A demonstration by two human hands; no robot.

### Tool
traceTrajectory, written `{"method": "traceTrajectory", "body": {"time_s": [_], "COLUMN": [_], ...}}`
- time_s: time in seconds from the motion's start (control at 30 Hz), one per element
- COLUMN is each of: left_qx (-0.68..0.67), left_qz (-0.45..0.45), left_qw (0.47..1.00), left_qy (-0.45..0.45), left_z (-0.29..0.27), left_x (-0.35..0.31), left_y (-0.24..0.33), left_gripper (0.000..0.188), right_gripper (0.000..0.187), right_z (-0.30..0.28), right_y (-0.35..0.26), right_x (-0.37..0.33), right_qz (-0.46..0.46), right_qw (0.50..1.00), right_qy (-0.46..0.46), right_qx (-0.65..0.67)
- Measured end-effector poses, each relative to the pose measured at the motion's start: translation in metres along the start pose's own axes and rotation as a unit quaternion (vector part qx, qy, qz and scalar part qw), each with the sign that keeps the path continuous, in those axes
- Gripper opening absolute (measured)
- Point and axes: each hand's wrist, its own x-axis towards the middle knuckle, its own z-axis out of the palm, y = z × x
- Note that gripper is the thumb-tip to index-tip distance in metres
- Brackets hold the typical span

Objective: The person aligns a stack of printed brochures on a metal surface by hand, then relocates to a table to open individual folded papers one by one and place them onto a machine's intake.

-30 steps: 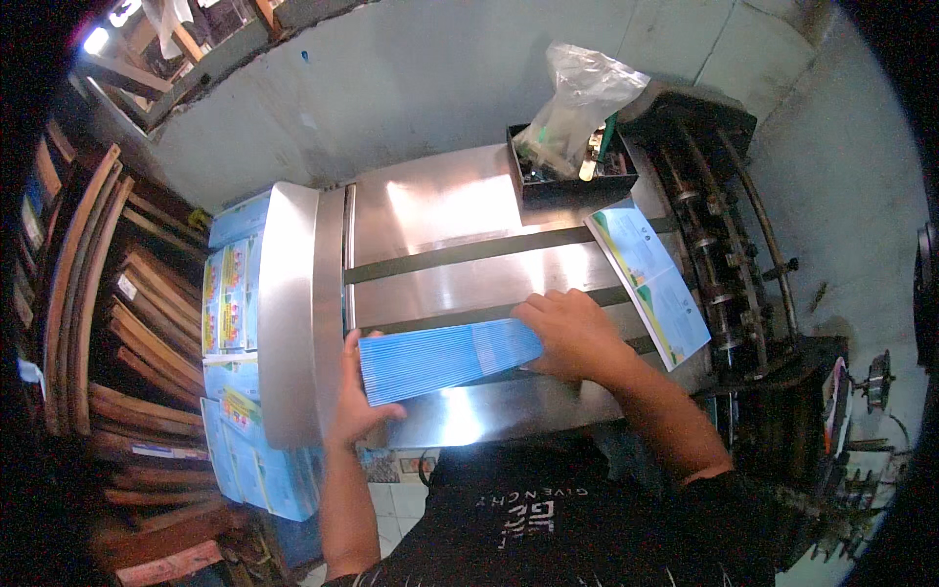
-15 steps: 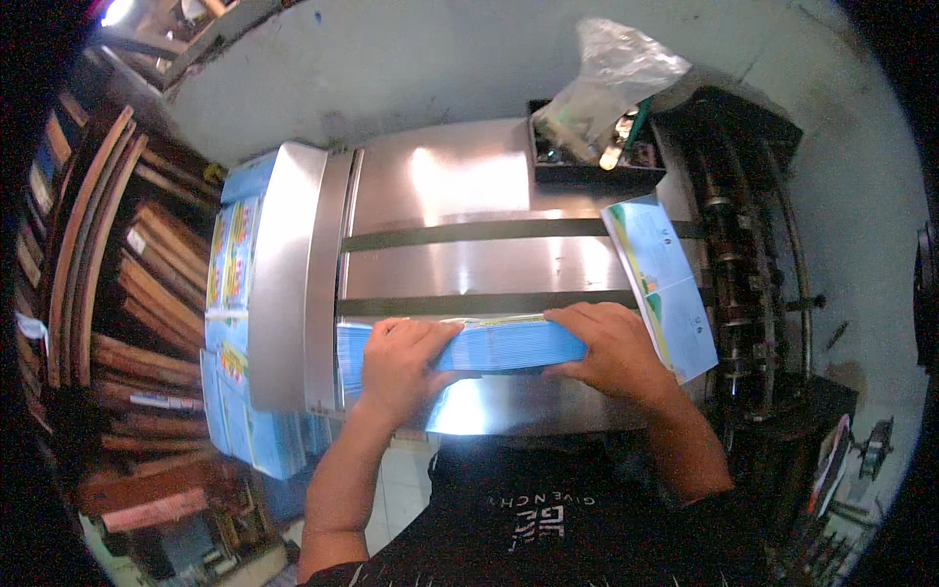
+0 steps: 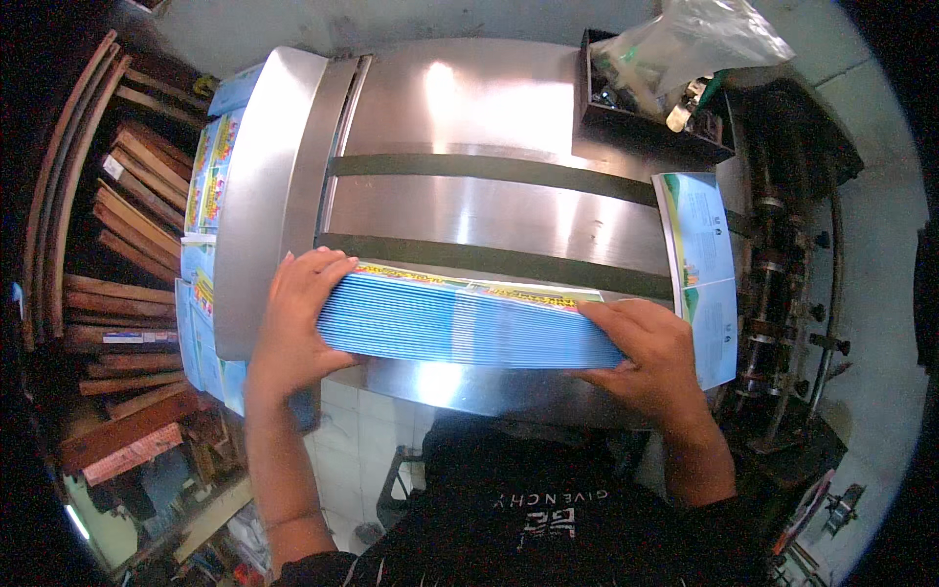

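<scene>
Stack of blue printed booklets occupies the center of the frame, parallel to the near edge of the metal tabletop. Bare metal extends above it to the upper center; a black box bounds the upper right, a smaller booklet pile the right. Left hand and right hand grip opposite ends, fingers at the upper edge, thumbs low.

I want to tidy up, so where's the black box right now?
In the head view, the black box is at the upper right on the metal surface, beyond the right hand, with a clear bag over part of it.
</scene>
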Motion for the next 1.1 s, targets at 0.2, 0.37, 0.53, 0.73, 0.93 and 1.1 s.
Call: {"method": "traceTrajectory", "body": {"time_s": [0.2,0.37,0.53,0.73,0.93,1.1], "left_qx": [-0.270,-0.614,-0.617,-0.501,-0.549,-0.405], "left_qz": [0.033,-0.089,-0.054,-0.108,-0.132,-0.142], "left_qw": [0.962,0.772,0.765,0.849,0.803,0.898], "left_qy": [0.027,0.137,0.178,0.132,0.191,0.099], "left_z": [0.034,0.088,0.102,0.099,0.106,0.044], "left_x": [-0.016,-0.031,-0.028,-0.031,-0.038,-0.024], "left_y": [-0.033,-0.032,-0.025,-0.025,-0.033,-0.022], "left_gripper": [0.098,0.119,0.117,0.124,0.121,0.109], "right_gripper": [0.077,0.116,0.125,0.128,0.112,0.051], "right_z": [0.011,0.045,0.068,0.080,0.079,0.086], "right_y": [0.006,0.026,0.007,0.016,0.023,0.054], "right_x": [-0.009,-0.051,-0.052,-0.049,-0.049,-0.023], "right_qz": [0.080,0.114,0.146,0.129,0.138,0.015], "right_qw": [0.992,0.941,0.931,0.918,0.914,0.917], "right_qy": [-0.045,0.022,0.085,0.111,0.137,0.133], "right_qx": [0.082,0.319,0.324,0.358,0.355,0.375]}}
